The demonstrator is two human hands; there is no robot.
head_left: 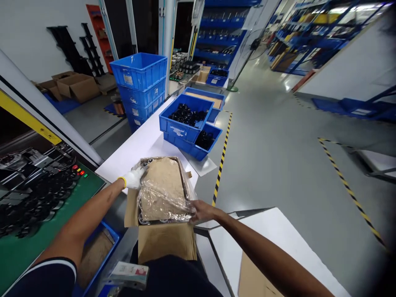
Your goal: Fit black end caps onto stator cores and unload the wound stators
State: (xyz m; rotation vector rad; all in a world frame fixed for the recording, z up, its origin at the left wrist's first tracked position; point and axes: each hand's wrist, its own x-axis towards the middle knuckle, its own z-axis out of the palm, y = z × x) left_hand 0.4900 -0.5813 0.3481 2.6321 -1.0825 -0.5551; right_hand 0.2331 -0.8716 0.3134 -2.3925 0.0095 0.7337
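Well, my left hand (pixel 134 179): gloved in white with a yellow cuff, at the box's left edge, fingertips over the clear plastic film (pixel 163 203) — whether they grip it or only press, I cannot tell.
My right hand (pixel 201 211): bare, slightly blurred, fingers closed on a bunch of that film at the box's near right corner.
Cardboard box (pixel 167 242): right in front of me at the near end of the white table (pixel 131 146), flaps folded out, one toward me and one to the left.
Brown sheet (pixel 165 175): flat in the box's mouth, the film crumpled across its nearer part — round parts (pixel 150 161) peek out along its edge.
Blue bins: beyond the box, an upper bin (pixel 177 128) of black parts (pixel 185 114) overlaps a lower bin (pixel 199 154), also with black parts.
Tall stack of blue bins (pixel 140 77): farther off, left of the table.
Green bench (pixel 21 258): to my left, heaped with black ring-like pieces (pixel 51 192).
Floor: yellow-and-black tape (pixel 225 152) runs right of the table.
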